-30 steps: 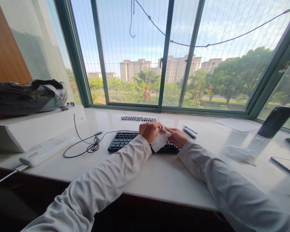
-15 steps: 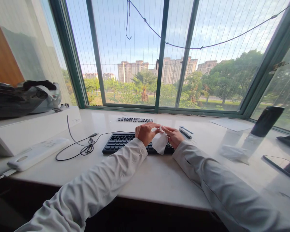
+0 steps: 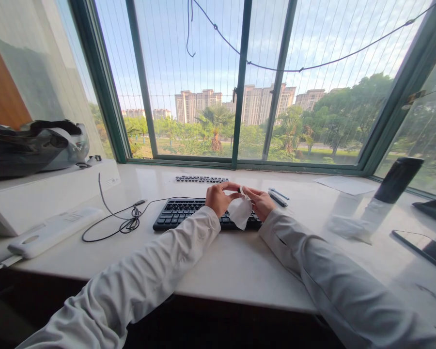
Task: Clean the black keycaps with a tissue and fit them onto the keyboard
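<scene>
Loose keys (image 3: 201,179) removed, not refitted; keyboard (image 3: 167,220) judged partly stripped. Small dark piece (image 3: 239,190) pinched by left hand (image 3: 217,199), tissue (image 3: 240,213) by right hand (image 3: 264,205); wiping apparently unfinished.

A thin, soft white tissue (image 3: 240,213), creased, is pinched at its top around a small black piece (image 3: 239,190), too small to make out fully, and its loose end droops over the middle of a black keyboard (image 3: 178,213). The keyboard lies flat on the pale tabletop (image 3: 221,276), keys up, partly hidden, with small black keycaps (image 3: 202,179) lined up behind it.
</scene>
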`<control>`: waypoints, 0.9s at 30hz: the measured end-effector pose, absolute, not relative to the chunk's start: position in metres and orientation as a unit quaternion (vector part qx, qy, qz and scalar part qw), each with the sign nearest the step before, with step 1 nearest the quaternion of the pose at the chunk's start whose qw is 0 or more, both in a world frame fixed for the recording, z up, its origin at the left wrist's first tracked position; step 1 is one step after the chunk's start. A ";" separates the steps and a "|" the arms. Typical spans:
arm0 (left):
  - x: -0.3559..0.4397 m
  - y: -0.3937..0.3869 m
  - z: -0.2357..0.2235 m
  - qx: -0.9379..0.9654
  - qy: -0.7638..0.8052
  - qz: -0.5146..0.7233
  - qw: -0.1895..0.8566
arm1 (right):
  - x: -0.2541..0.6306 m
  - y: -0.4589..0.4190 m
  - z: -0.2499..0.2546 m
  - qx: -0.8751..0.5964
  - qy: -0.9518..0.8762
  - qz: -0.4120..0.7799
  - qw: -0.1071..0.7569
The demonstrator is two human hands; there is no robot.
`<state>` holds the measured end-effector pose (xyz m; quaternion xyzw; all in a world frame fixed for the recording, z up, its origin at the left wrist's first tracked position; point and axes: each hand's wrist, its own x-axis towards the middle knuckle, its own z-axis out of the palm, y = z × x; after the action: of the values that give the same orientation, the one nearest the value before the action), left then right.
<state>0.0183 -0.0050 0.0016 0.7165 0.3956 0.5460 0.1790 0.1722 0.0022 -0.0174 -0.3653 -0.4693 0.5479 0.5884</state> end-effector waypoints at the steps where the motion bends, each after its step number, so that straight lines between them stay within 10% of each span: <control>1: 0.019 -0.005 0.002 0.710 0.399 0.551 0.183 | 0.172 0.002 -0.016 -0.363 -0.460 0.547 0.598; 27: 0.010 -0.010 -0.001 0.789 0.439 0.427 -0.050 | 0.176 -0.002 -0.012 -0.369 -0.503 0.582 0.522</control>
<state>0.0105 -0.0099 -0.0015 0.7891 0.4389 0.4268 -0.0499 0.1758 -0.0018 -0.0117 -0.3691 -0.5027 0.5824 0.5215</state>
